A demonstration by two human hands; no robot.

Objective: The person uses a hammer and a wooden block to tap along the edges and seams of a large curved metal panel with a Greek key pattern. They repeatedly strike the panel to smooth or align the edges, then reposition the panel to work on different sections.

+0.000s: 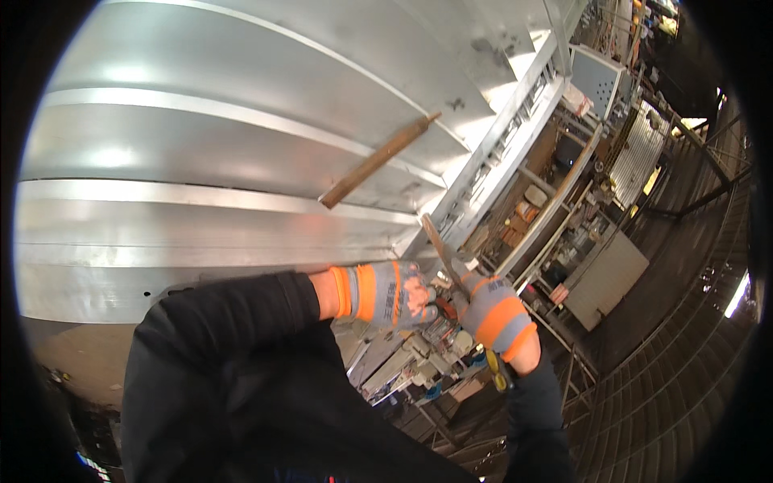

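Note:
My left hand [393,294], in a grey and orange work glove, is beside the near edge of a ribbed silvery metal panel [241,153]. Its fingers are curled, and what they hold, if anything, is hidden. Close by on the right, my right hand [493,312], gloved alike, is closed round a narrow brown bar [439,244] that slants up past the panel's edge. Another brown bar [374,167], long and with a tapered tip, rests across the panel's ribs.
A metal frame rail [511,121] runs along the panel's right side. Beyond it, lower down, are cluttered shelves [527,201] and a flat grey sheet [605,278]. Tools and small parts [423,358] crowd a bench below my hands. A corrugated wall [668,402] curves at the right.

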